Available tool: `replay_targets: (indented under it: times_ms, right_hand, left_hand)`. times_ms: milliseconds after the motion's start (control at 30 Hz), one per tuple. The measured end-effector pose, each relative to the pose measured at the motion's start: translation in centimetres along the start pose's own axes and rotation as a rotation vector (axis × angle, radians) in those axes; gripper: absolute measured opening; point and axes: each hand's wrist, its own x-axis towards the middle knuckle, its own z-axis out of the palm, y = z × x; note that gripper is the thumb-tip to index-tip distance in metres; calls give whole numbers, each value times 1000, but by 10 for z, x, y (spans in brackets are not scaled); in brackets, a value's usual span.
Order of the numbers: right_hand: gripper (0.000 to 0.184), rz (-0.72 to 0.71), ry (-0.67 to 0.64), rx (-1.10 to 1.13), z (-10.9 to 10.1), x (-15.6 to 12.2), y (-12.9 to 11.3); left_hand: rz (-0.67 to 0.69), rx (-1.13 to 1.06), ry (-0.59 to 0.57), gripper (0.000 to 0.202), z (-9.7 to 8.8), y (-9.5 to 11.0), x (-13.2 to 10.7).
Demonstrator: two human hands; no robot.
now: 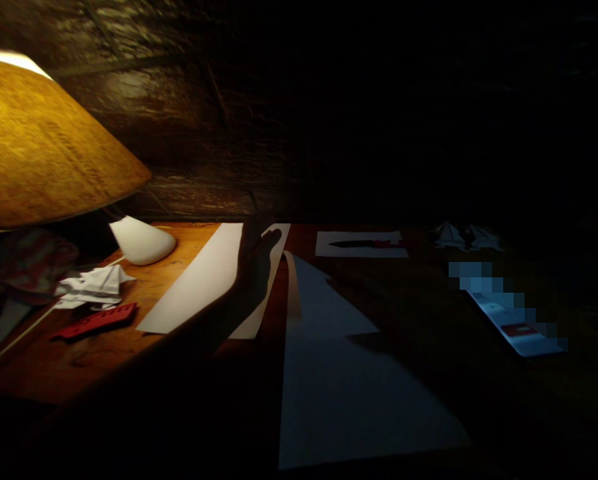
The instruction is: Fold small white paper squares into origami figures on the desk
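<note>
My left hand (259,253) is raised in dark silhouette, fingers pointing up and thumb apart. It is open and in front of a white sheet of paper (199,287) lying on the wooden table (99,363). My right hand (373,310), nearly lost in shadow, grips the right edge of another sheet of paper (343,393). Its thumb shows over the near face of that sheet. The held sheet hangs tilted toward me, its upper left corner curling over.
A lit lamp (53,147) with a white base (141,241) stands left, near crumpled paper (96,287) and a red notched object (96,322). Behind, a knife (359,244) lies on a small paper (323,248). More crumpled paper (469,237) and a glowing screen (509,320) are right.
</note>
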Motion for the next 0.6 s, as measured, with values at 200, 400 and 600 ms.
replay_targets:
  times_ms: [200,400,600]
  right_hand:
    - [44,66,71,-55,-11,-2,3]
    - [37,140,91,-130,-28,-11,13]
    - [38,145,11,-200,-23,-12,17]
  left_hand:
    - [313,732,-625,30,-16,40,-42]
    - [405,987,-1114,34,-26,26,-69]
    - [268,1033,-1038,40,-26,9,-59]
